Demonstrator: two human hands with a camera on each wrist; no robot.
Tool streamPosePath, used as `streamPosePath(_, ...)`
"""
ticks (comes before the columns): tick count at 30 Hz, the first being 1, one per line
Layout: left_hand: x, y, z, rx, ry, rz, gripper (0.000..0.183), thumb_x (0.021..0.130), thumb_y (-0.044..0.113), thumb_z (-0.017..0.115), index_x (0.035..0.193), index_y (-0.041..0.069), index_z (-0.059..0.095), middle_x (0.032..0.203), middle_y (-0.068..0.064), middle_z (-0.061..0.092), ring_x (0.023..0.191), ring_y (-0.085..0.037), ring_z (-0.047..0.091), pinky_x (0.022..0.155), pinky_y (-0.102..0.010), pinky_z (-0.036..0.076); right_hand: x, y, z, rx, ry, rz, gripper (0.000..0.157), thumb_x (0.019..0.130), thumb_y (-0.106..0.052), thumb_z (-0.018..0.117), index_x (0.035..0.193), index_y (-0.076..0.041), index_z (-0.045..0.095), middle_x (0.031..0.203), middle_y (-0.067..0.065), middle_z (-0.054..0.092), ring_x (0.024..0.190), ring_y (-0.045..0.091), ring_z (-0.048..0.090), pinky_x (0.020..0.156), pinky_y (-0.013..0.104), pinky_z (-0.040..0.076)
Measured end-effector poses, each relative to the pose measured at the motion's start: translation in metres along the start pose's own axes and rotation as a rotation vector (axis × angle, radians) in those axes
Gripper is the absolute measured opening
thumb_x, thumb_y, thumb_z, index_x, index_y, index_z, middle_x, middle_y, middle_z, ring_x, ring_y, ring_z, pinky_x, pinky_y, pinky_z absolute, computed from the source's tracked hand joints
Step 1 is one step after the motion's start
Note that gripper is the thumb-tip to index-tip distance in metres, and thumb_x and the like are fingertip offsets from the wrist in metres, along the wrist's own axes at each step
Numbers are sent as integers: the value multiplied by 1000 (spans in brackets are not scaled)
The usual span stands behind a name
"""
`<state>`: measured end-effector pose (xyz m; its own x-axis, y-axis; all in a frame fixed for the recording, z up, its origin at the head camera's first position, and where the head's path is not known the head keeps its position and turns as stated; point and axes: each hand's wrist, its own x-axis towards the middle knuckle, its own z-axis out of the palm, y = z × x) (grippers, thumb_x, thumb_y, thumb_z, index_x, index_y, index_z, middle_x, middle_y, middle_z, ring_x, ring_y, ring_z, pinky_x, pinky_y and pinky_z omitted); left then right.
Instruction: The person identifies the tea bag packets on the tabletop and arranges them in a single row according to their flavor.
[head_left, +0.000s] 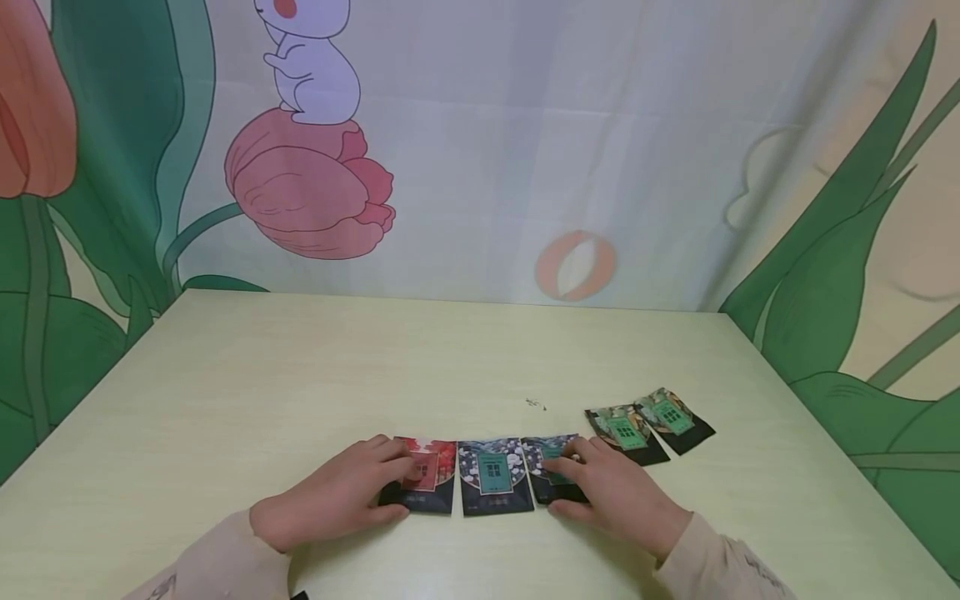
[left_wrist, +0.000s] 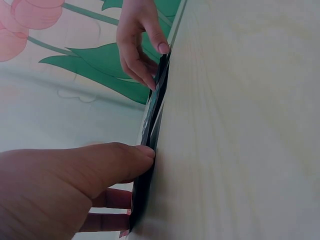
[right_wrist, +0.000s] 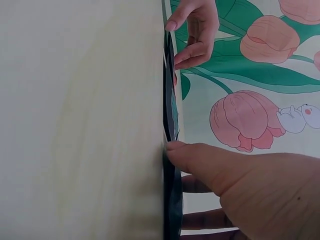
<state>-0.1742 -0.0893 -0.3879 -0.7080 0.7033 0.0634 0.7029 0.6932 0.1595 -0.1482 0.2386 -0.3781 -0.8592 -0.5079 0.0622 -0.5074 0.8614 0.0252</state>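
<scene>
In the head view, a row of three flat, dark-based printed packets lies on the table (head_left: 337, 358): a red packet (head_left: 438, 458), the middle blue-and-white floral packet (head_left: 495, 475) and a right-hand floral packet (head_left: 543, 448). They lie side by side, with narrow gaps at the lower edges. The left hand (head_left: 337, 492) touches the red packet and the right hand (head_left: 615, 496) the right-hand floral packet, partly covering it. Neither grip looks clenched; fingers and thumbs seem to rest lightly. Beyond the right hand lie the nearer green-labelled packet (head_left: 624, 431) and the farther green-labelled packet (head_left: 673, 417), both askew and just beside each other.

The left wrist view shows the left thumb at the packet's near edge, the fingers extended to its far side: a loose grip. The row is edge-on, so its printed faces are hardly readable.

The right wrist view shows much the same of the right hand: thumb on the near edge, fingers reaching out fairly straight.

The step in hand appears to be squaring up the row. The next move probably calls for gentle pressure from both ends, then bringing the nearer green-labelled packet alongside.
</scene>
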Motion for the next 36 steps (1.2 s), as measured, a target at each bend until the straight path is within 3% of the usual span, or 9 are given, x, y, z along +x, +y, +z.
streamPosePath(15,0,0,1,-8,7,10,40,75,44,68,107,23,58,106,7,54,95,-8,46,85,-30,46,0,-2,0,-3,0,8,49,78,-51,60,116,-21,60,103,1,57,91,16,54,86,38,47)
streamPosePath(24,-1,-1,1,-15,-2,-5,40,75,45,68,107,23,58,108,6,55,96,-8,46,85,-30,46,0,4,-5,56,4,37,50,78,-50,60,121,-25,55,111,0,58,99,18,57,87,39,46)
streamPosePath(30,0,-1,-1,-14,-6,-7,41,74,44,68,108,24,58,109,6,55,97,-9,46,85,-31,47,-2,13,-13,86,37,70,50,78,-48,61,123,-27,53,114,-1,56,99,16,57,83,35,49)
streamPosePath(36,0,0,-1,-4,-13,-4,42,75,45,68,110,23,58,115,4,54,101,-11,47,88,-34,46,-5,34,-16,142,51,105,53,79,-45,61,128,-26,49,127,4,51,115,25,51,91,44,45)
